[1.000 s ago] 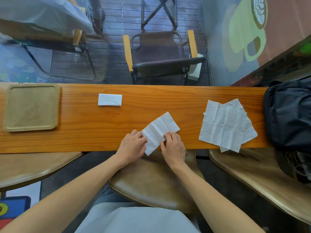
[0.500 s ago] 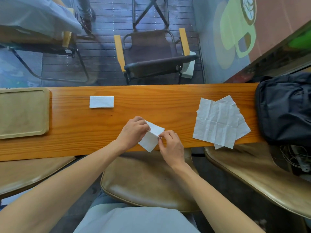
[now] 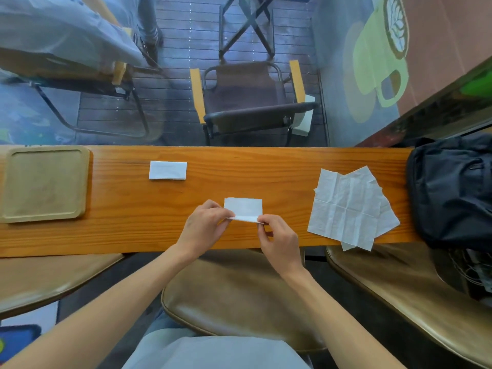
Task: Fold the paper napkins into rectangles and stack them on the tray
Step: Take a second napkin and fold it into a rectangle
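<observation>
A white napkin, folded into a small rectangle, is held just above the wooden counter. My left hand pinches its near left corner and my right hand pinches its near right corner. A second napkin, folded to a flat rectangle, lies on the counter to the left. A loose pile of unfolded napkins lies at the right, overhanging the near edge. The tan tray sits at the far left with nothing on it.
A black bag rests at the counter's right end beside the napkin pile. Brown padded stools stand under the near edge. Behind the counter a glass pane shows a chair outside.
The napkin lay half-folded and slanted on the counter edge a second ago. Both hands have folded it smaller, lifted it and turned it square to the counter.
</observation>
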